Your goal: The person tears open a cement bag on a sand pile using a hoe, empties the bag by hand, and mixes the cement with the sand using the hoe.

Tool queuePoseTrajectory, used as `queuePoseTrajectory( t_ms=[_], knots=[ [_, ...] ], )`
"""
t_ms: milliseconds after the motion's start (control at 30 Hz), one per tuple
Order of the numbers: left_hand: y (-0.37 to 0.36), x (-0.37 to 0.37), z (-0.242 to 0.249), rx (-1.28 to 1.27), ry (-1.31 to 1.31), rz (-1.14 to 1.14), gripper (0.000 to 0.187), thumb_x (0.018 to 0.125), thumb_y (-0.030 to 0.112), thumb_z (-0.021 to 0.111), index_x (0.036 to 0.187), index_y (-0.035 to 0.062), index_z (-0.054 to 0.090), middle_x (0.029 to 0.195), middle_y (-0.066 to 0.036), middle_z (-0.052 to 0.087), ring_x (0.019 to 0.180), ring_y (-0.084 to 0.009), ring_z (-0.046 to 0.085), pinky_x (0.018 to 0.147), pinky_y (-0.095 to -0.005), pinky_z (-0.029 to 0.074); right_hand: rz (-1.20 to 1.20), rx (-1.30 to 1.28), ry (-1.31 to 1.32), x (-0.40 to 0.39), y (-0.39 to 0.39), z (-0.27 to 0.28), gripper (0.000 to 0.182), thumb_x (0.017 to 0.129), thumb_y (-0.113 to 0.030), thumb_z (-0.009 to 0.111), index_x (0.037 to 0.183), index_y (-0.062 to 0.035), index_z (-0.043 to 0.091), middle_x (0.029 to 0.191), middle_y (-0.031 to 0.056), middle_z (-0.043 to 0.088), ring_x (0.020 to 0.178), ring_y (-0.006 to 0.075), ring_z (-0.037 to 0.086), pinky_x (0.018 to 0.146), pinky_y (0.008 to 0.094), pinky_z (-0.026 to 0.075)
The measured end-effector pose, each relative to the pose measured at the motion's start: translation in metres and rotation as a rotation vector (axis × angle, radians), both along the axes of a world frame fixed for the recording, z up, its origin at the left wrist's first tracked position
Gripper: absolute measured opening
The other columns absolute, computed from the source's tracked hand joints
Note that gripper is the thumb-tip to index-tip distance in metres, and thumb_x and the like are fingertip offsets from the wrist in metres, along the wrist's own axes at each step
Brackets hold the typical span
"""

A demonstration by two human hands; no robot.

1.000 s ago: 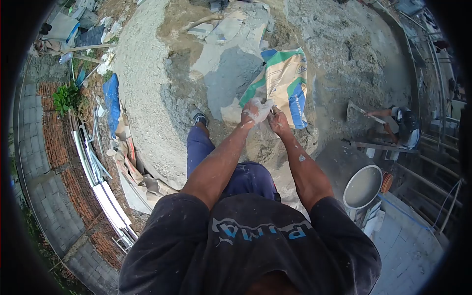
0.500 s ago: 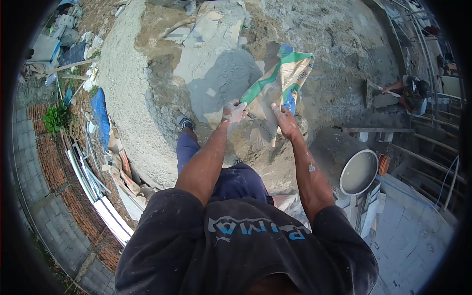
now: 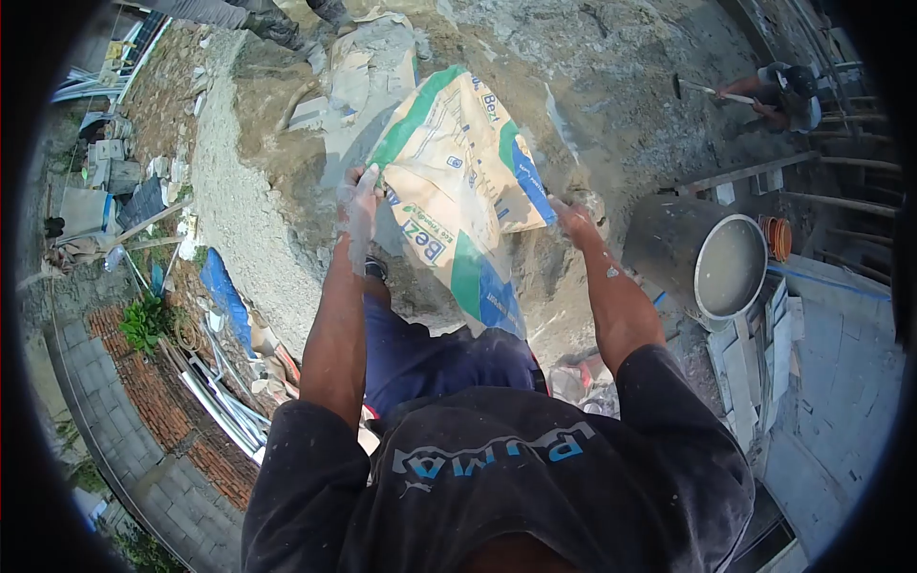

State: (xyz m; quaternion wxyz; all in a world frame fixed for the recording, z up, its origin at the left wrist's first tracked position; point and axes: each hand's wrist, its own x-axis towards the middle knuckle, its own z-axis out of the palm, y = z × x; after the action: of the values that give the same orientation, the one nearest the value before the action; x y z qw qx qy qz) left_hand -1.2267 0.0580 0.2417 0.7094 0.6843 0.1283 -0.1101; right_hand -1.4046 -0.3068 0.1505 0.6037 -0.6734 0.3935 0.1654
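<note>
Paper bag stretched between two hands

In the head view, one paper bag [image 3: 435, 162] is held over the dusty ground [image 3: 611, 115], its left edge pinched by the left hand [image 3: 359, 199], its right corner by the right hand [image 3: 573, 222]. It is judged light, limp and easily torn, best gripped at its edges. One drum [image 3: 666, 250], one shovel [image 3: 716, 92], one co-worker [image 3: 795, 91] and another person's legs [image 3: 277, 27] are counted.

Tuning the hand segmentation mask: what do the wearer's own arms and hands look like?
Left hand and right hand: bare, no gloves visible. Pale dust coats the left hand and wrist. The right forearm carries a small pale splotch. Dark, faded short sleeves, speckled with light marks, cover the upper arms. No cables seen on either arm.
</note>
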Motion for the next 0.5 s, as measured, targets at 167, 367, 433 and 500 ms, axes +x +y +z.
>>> queuePoseTrajectory(
  t_ms=[167, 367, 433, 500],
  knots=[
    [0.001, 0.009, 0.022, 0.472, -0.367, -0.11, 0.015, 0.091, 0.018, 0.062, 0.09, 0.0029, 0.06, 0.075, -0.002, 0.058, 0.065, -0.009, 0.048, 0.057, -0.027, 0.04, -0.068, 0.054, 0.238, -0.095, 0.039, -0.129, 0.063, 0.078, -0.05, 0.072, 0.127, -0.0144, 0.055, 0.114, 0.0088, 0.059, 0.102, 0.0272, 0.056, 0.082, 0.0513, 0.047],
    [0.038, 0.075, 0.077, 0.555, -0.294, -0.05, 0.016, 0.092, 0.018, 0.061, 0.091, 0.0023, 0.06, 0.078, -0.001, 0.058, 0.066, -0.0083, 0.048, 0.058, -0.0265, 0.041, -0.223, 0.02, 0.218, -0.097, 0.049, -0.141, 0.073, 0.078, -0.049, 0.074, 0.136, -0.0173, 0.043, 0.109, 0.0086, 0.062, 0.094, 0.0239, 0.058, 0.078, 0.0464, 0.049],
    [0.063, 0.102, 0.083, 0.628, -0.32, -0.062, 0.016, 0.092, 0.019, 0.061, 0.09, 0.0032, 0.06, 0.077, -0.001, 0.057, 0.064, -0.0078, 0.048, 0.056, -0.0265, 0.041, -0.152, 0.007, 0.18, -0.075, 0.046, -0.161, 0.075, 0.078, -0.046, 0.075, 0.138, -0.0177, 0.04, 0.107, 0.0081, 0.063, 0.09, 0.0228, 0.059, 0.076, 0.0441, 0.05],
    [0.077, 0.118, 0.094, 0.674, -0.331, -0.069, 0.016, 0.093, 0.019, 0.061, 0.089, 0.004, 0.06, 0.072, 0.0, 0.056, 0.059, -0.0074, 0.048, 0.052, -0.026, 0.041, -0.07, 0.02, 0.137, -0.049, 0.045, -0.172, 0.076, 0.078, -0.042, 0.077, 0.139, -0.017, 0.039, 0.106, 0.0082, 0.064, 0.088, 0.0217, 0.06, 0.075, 0.0415, 0.05]
  ],
)
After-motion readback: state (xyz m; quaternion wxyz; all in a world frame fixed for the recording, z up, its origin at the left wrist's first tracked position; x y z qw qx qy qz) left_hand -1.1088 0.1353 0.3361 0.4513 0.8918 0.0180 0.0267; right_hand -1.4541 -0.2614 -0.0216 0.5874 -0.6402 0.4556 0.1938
